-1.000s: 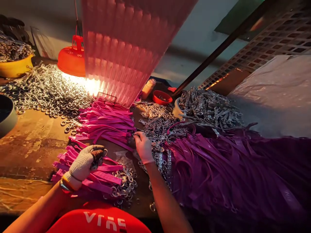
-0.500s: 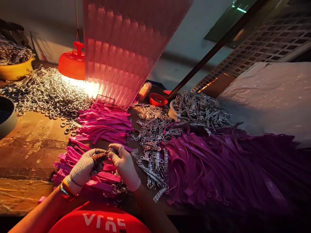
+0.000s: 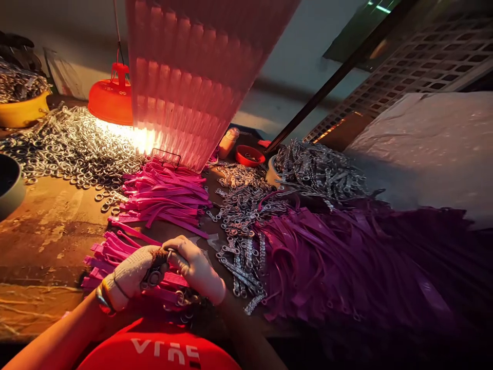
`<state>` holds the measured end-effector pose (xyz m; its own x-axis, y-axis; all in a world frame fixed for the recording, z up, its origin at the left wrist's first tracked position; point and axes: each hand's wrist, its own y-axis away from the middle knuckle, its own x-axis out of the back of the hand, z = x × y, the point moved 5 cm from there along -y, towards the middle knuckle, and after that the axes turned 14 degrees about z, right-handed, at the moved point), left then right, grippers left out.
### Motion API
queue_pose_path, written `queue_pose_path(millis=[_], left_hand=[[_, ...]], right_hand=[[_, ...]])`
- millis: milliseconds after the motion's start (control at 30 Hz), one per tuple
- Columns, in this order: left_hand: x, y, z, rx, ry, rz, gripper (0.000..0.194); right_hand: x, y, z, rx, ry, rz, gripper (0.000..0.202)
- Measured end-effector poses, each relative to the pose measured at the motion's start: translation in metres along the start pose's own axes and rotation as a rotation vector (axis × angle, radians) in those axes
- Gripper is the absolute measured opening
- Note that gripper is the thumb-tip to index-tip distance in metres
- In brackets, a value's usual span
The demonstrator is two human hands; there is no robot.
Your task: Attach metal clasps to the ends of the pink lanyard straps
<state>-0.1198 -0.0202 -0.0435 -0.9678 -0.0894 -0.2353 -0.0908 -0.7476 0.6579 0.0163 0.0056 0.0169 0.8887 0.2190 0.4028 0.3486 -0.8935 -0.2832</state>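
My left hand [image 3: 131, 270], in a light knit glove with dark-stained fingers, is closed around a small cluster of shiny metal rings [image 3: 154, 279]. Against its fingertips my right hand [image 3: 198, 267] is closed in a pinch; the small piece between its fingers is mostly covered. Below both hands lie bright pink straps [image 3: 111, 252], spread in a row with their ends toward the left. Several loose metal rings [image 3: 181, 298] rest on the near ends of these straps, below my right hand.
A heap of metal rings [image 3: 73, 149] lies under a red lamp [image 3: 111, 100]. More pink straps [image 3: 165, 195] sit beneath a hanging ribbed plastic sheet [image 3: 185, 87]. To the right are silver chain pieces [image 3: 246, 257], a pile of purple straps [image 3: 327, 267] and a red bowl [image 3: 250, 155].
My hands have drawn closer together, the right fingers curling in over the left fingertips. Both sit slightly lower. The view has shifted a little; the piles look unchanged.
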Motion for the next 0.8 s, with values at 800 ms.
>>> queue_pose_path(millis=[800], left_hand=[[-0.033, -0.014, 0.017, -0.003, -0.241, -0.056, 0.033]], right_hand=[[0.023, 0.036, 0.015, -0.207, 0.484, 0.161, 0.025]])
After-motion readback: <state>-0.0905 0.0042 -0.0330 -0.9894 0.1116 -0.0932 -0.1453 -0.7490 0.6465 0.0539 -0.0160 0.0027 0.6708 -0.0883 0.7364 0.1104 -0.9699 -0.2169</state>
